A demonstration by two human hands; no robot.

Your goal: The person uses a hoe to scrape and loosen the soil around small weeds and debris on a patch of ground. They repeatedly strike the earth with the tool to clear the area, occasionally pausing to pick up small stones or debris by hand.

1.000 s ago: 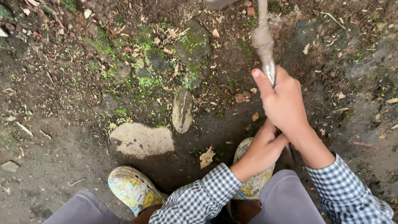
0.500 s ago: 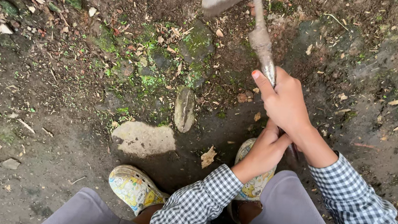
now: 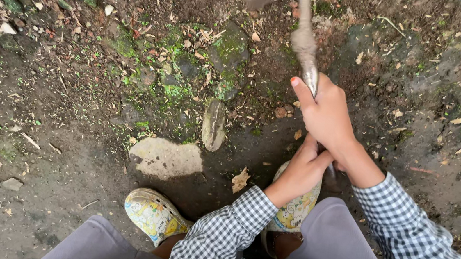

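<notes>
Head view: both hands, right hand (image 3: 326,115) and left hand (image 3: 298,173), clasp a muddy hoe (image 3: 303,39).

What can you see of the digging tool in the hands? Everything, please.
The digging tool looks like a small hoe: a flat, dull grey blade, blurred, at the top edge of the view, on a thin shaft crusted with pale mud. It points up and away from the person, over the bare, mossy ground. The right hand wraps the handle's lower part, index finger laid along the shaft. The left hand grips just below, against the right wrist. The handle's end is hidden by the hands.
</notes>
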